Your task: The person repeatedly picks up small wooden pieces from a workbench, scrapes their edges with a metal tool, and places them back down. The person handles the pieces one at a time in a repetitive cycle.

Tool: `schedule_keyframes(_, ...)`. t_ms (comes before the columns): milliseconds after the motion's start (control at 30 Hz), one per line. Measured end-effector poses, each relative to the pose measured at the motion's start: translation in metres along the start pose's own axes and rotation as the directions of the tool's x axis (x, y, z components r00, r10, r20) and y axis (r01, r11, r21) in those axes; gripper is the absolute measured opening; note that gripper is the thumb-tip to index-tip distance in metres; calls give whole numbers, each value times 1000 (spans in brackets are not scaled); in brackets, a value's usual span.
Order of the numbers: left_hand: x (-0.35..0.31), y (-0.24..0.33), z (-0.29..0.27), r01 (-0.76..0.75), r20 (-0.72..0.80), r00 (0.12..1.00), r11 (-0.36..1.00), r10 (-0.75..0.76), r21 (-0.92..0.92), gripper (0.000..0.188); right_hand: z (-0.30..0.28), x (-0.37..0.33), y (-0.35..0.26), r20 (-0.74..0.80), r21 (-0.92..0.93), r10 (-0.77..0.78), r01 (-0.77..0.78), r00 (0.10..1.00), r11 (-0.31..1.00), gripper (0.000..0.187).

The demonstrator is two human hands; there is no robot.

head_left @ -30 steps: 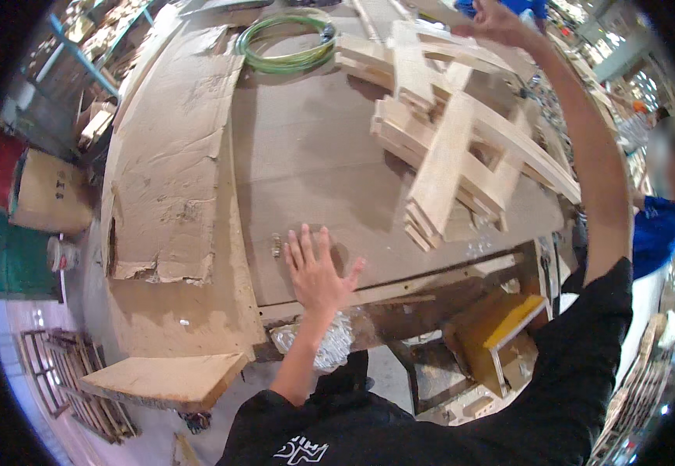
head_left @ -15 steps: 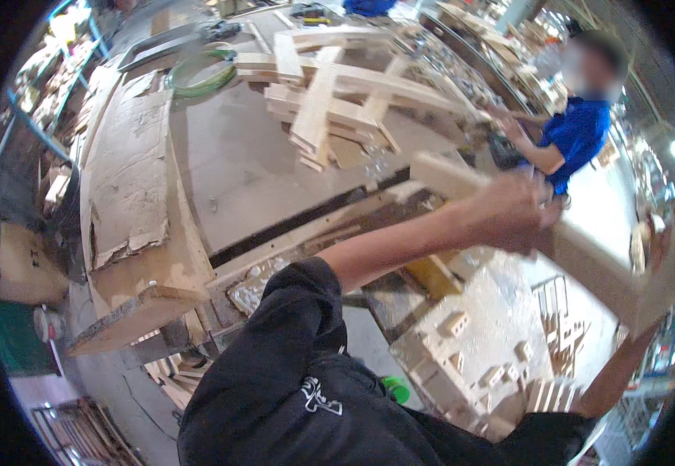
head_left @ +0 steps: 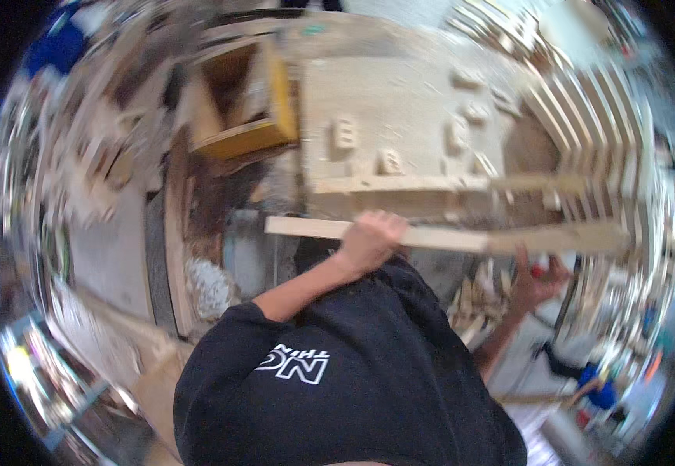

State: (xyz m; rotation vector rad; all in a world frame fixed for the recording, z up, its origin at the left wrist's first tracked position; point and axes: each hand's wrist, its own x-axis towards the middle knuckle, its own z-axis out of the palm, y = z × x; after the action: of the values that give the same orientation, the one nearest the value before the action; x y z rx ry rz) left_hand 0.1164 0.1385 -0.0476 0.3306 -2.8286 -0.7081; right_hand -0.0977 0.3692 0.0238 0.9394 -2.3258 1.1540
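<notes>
My left hand (head_left: 372,242) is closed round a long, pale wooden piece (head_left: 446,238), which lies across in front of my body. The piece bends slightly near its middle and reaches far to the right. Under its right part is my right hand (head_left: 539,281), with fingers spread and the tips close to its lower edge; whether they touch it I cannot tell. Just beyond the piece stands a pale worktop (head_left: 399,85) with several small wooden blocks (head_left: 344,133) on it.
An open box with a yellow side (head_left: 281,97) sits left of the worktop. Several bent wooden slats (head_left: 598,116) stand in a row at the right. Another table (head_left: 108,260) is at the left, blurred. A person in blue (head_left: 598,388) is at the lower right.
My view has swung right, from the table with stacked wood to the worktop with blocks. The wooden piece has come from a slant to nearly level before me. My right hand's fingers now show.
</notes>
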Motion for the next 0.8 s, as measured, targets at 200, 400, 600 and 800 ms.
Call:
schedule_keyframes(200, 28, -36, 43, 113, 27, 992, 978, -119, 175, 40, 62, -16, 1, -21, 31, 327, -327, 945, 945, 79)
schedule_keyframes(400, 69, -40, 84, 66, -145, 989, 929, -13, 364, 97, 83, 17, 22, -231, 20, 324, -328, 917, 944, 79)
schedule_keyframes(600, 102, -17, 94, 44, -41, 999, 949, -32, 313, 104, 78, 35, 71, -227, 113, 308, -290, 924, 950, 90)
schedule_keyframes(800, 115, -6, 100, 46, 108, 989, 895, -104, 445, 93, 80, 38, 101, -222, 429, 326, -208, 919, 879, 94)
